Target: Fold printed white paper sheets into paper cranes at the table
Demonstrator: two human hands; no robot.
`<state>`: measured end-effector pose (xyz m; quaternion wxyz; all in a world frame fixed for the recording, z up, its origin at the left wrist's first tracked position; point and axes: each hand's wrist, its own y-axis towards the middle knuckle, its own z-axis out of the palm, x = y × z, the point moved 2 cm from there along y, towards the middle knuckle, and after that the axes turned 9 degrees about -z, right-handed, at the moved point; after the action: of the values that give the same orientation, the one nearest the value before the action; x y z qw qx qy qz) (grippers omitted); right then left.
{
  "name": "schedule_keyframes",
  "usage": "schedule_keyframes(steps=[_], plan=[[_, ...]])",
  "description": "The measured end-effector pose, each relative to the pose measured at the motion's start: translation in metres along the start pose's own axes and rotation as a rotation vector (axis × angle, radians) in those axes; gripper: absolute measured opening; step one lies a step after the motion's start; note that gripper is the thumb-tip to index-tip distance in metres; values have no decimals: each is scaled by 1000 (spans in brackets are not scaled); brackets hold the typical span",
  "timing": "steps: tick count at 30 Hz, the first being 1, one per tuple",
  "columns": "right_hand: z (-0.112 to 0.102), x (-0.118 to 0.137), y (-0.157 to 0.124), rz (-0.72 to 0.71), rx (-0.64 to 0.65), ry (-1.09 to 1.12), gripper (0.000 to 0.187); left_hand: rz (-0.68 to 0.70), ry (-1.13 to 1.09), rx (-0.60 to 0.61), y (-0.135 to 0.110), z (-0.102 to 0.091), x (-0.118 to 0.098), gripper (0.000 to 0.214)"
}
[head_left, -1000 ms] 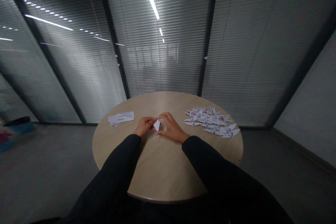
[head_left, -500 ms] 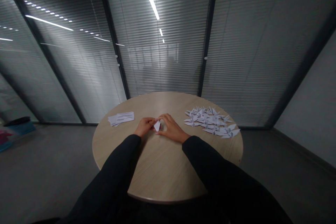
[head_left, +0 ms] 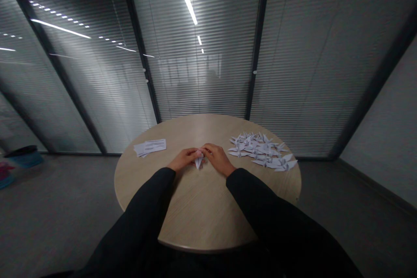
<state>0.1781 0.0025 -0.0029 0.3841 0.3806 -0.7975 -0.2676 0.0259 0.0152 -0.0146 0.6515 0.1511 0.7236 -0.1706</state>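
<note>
From the head-worn view, a round, pale oak-veneer table point(head_left: 195, 208) fills the lower middle, and two bare hands work at its centre, reaching out of long black sleeves point(head_left: 260, 200). The left hand point(head_left: 184, 159) and the right hand point(head_left: 217, 159) meet over a small folded piece of white paper point(head_left: 198, 163), whose narrow point sticks out below them, just above the tabletop. The fingers point(head_left: 203, 151) of both hands are together and clamped on its upper part, apparently to keep the layers from slipping while they are pinched.

To the left lies a small stack of white paper slips point(head_left: 150, 147), set apart from the hands and within easy reach. To the right, a loose heap of white origami cranes point(head_left: 260, 151) covers that side of the table, kept clear of the working space. Beyond the table stand glass partitions with grey slatted blinds point(head_left: 202, 74), and a blue bin point(head_left: 26, 159) sits on the floor at the far left.

Compared with the earlier frame, the hands have closed in: the paper showed openly between them then, and now the fingers cover most of it.
</note>
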Motion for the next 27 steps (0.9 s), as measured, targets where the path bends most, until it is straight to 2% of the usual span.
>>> schedule_keyframes(steps=[12, 19, 27], plan=[[-2, -1, 0, 127, -71, -49, 26, -30, 100, 3, -4, 1, -4, 50], [0, -3, 0, 137, -72, -106, 24, -21, 151, 1, -6, 3, -8, 46], [-1, -3, 0, 124, -98, -50, 25, 7, 155, -38, -7, 5, -9, 46]])
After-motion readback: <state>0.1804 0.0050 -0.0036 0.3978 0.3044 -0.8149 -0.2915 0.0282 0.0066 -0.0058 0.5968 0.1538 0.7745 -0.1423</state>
